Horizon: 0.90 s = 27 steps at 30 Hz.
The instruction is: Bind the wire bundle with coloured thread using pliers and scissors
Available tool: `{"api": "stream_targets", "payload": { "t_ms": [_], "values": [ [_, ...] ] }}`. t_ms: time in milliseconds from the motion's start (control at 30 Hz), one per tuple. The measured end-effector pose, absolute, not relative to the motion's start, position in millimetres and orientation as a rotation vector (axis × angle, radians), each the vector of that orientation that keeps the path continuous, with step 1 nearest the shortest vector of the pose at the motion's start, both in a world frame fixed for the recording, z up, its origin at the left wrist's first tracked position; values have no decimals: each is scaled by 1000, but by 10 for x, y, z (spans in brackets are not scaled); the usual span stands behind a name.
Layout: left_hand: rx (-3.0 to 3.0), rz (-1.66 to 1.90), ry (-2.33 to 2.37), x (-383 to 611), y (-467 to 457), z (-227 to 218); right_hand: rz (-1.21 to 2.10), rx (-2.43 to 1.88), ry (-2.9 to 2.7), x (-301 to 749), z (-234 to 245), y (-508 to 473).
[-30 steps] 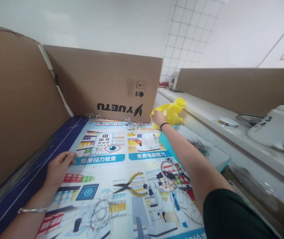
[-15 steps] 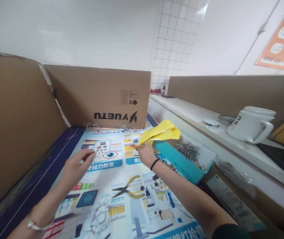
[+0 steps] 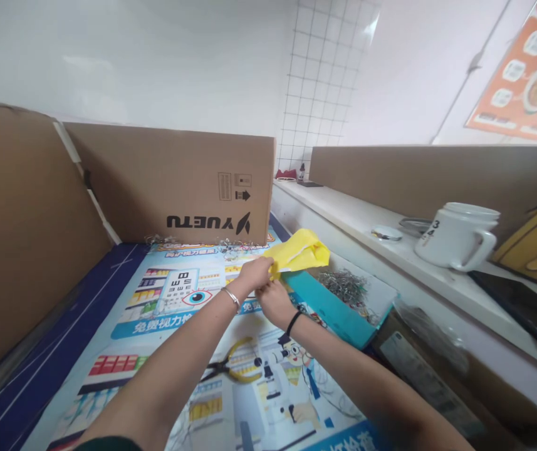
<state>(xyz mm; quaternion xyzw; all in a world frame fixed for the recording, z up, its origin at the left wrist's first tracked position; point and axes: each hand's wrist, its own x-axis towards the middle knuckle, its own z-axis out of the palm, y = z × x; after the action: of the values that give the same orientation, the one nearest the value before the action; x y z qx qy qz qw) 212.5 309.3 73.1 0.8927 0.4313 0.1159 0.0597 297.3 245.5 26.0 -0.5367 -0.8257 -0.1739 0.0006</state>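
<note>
A crumpled yellow cloth point(image 3: 299, 250), perhaps a soft bag, lies partly over the near-left end of a teal box point(image 3: 331, 307). My left hand point(image 3: 255, 274) is closed at the cloth's left end. Just below it, touching or nearly so, my right hand point(image 3: 275, 304) is closed at the same lower corner. The fingertips of both hands are largely hidden. Inside the box sits a tangled heap of thin metal wire pieces point(image 3: 346, 285). Yellow-handled pliers point(image 3: 235, 366) lie on the printed table sheet point(image 3: 155, 351), below my hands, partly behind my left forearm.
Cardboard panels point(image 3: 169, 181) wall the back and left. Wire scraps point(image 3: 230, 247) lie along the back panel's foot. On the right ledge stand a white mug point(image 3: 456, 235), a small round dish point(image 3: 386, 233) and a black phone-like slab point(image 3: 522, 307). A brown carton point(image 3: 437, 369) stands below the ledge.
My left hand has moved right and forward from over the eye chart print to the yellow cloth, beside my right hand. The view has turned slightly right.
</note>
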Motion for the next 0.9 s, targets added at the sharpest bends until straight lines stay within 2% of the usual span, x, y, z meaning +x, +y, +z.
{"api": "stream_targets", "payload": {
  "t_ms": [167,433,733,900],
  "values": [
    [2646,265,1447,2027,3182,571,-528,-1595,-2624,2984,240,2382],
    [2581,519,1764,1617,3170,714,-649,-1655,-2561,3172,603,2524],
    [2551,643,1847,1487,2904,733,-370,-1777,-2786,3321,547,2128],
    [2531,714,1875,1542,2894,793,-241,-1892,-2747,3274,813,2175]
  ]
}}
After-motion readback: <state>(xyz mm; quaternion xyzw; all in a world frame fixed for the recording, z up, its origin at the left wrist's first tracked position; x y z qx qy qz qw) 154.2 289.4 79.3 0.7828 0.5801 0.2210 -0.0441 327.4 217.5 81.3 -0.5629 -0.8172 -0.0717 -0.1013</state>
